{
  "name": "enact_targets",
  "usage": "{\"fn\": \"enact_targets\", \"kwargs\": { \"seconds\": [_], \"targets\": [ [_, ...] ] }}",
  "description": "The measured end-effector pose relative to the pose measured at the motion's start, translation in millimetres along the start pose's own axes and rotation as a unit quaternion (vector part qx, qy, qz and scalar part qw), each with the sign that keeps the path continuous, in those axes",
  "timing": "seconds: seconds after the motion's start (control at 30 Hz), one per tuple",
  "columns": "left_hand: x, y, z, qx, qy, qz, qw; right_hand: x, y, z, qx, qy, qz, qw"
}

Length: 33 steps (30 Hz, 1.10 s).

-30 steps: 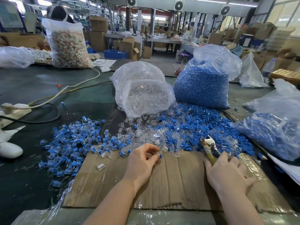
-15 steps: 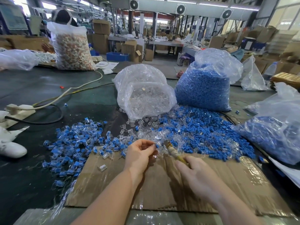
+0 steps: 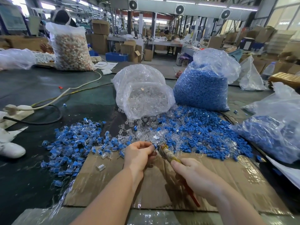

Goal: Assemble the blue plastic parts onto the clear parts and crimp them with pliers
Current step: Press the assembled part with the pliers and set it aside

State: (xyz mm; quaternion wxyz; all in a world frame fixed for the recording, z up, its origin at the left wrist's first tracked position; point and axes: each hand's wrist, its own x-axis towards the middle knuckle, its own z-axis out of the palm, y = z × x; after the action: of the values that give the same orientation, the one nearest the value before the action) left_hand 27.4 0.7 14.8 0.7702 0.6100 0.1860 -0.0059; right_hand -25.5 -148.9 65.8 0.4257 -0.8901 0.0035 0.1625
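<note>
- A factory hall with cartons and fans behind; in front, a dark bench (image 3: 40, 176) with a taped cardboard sheet (image 3: 227, 184) laid on it, which the hands work over.
- The left hand (image 3: 138, 155) has its grip closed in a pinch on one small blue-and-clear part (image 3: 154, 146), held just off its fingertips (image 3: 150, 147), to the right of the palm.
- The right hand (image 3: 194, 176) has its grip wrapped round the handles of the pliers (image 3: 168, 155); a red handle end sticks out below the palm.
- The pliers' long axis runs from that grip up and to the left, with the nose right at the pinched part. Whether the jaws already bear on it is too small to tell.
- So the part lies up-left of the right grip and touching the left one. By my judgement, the crimp turns on that short line between nose and part.
- The part looks tiny, with a blue cap on a see-through body; I judge it hard plastic and easy to let slip.
- Beyond the grips lie loose blue parts (image 3: 203, 132) and clear parts (image 3: 142, 132). To the left of the left grip lies a heap of assembled pieces (image 3: 73, 140).
- Farther beyond stand a bag of clear parts (image 3: 142, 95) and a bag of blue parts (image 3: 203, 88).
</note>
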Motion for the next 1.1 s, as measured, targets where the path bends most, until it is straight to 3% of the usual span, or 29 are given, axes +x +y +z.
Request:
{"fn": "enact_targets", "kwargs": {
  "seconds": [0.17,0.37,0.73,1.1],
  "targets": [
    [0.3,2.1,0.2,0.001,0.001,0.001,1.0,-0.5,-1.3,-1.4,-0.011,-0.007,-0.001,1.0],
    [3.6,4.1,-0.7,0.008,0.004,-0.013,1.0,0.8,-2.3,-4.4,0.002,-0.069,-0.008,0.998],
    [0.7,9.7,-0.6,-0.04,0.021,0.002,0.999,7.7,-3.8,-6.3,0.01,-0.071,0.048,0.996],
    [1.6,16.0,-1.2,0.001,0.019,-0.006,1.0,11.7,-2.3,-6.2,0.001,-0.089,0.062,0.994]
  ]
}}
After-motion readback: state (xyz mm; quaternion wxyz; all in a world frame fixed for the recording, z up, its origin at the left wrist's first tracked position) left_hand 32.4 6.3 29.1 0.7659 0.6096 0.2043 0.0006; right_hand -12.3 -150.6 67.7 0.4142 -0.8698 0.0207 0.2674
